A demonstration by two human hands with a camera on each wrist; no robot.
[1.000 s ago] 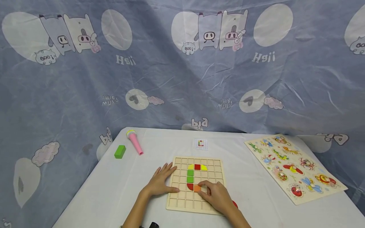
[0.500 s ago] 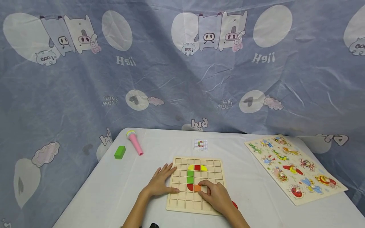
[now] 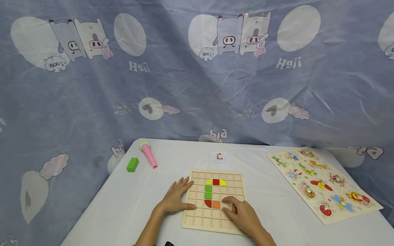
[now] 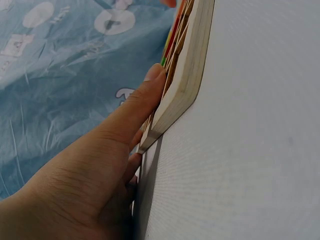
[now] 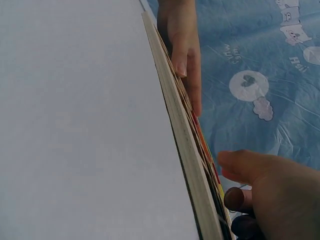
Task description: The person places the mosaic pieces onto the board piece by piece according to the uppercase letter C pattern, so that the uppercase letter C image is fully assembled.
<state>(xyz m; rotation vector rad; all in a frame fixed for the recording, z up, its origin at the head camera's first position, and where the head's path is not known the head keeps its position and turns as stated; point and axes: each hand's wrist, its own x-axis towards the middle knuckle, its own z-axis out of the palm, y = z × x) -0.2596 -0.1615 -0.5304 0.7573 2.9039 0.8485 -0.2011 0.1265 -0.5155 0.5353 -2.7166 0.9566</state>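
Observation:
A wooden grid board (image 3: 200, 220) lies on the table with coloured tiles in its cells. Along the top run a yellow quarter-round tile (image 3: 209, 181), a red square tile (image 3: 216, 182) and another yellow tile (image 3: 223, 182). Two green square tiles (image 3: 208, 192) go down the left, to a red quarter-round tile (image 3: 208, 203) and an orange square tile (image 3: 216, 204). My left hand (image 3: 176, 198) rests spread on the board's left edge, thumb on top. Just right of the orange tile is my right hand (image 3: 243, 215), thumb and forefinger apart, nothing visible between them.
A small pattern card (image 3: 219, 157) lies behind the board. At the left are a pink toy microphone (image 3: 149, 154) and a green block (image 3: 132, 164). An insect picture puzzle board (image 3: 321, 186) takes up the right side. A patterned cloth (image 3: 184, 82) hangs behind the table.
My right hand has let go of the orange tile and drawn slightly right. A red piece seen beside the right wrist earlier is out of sight now. The left hand stays put.

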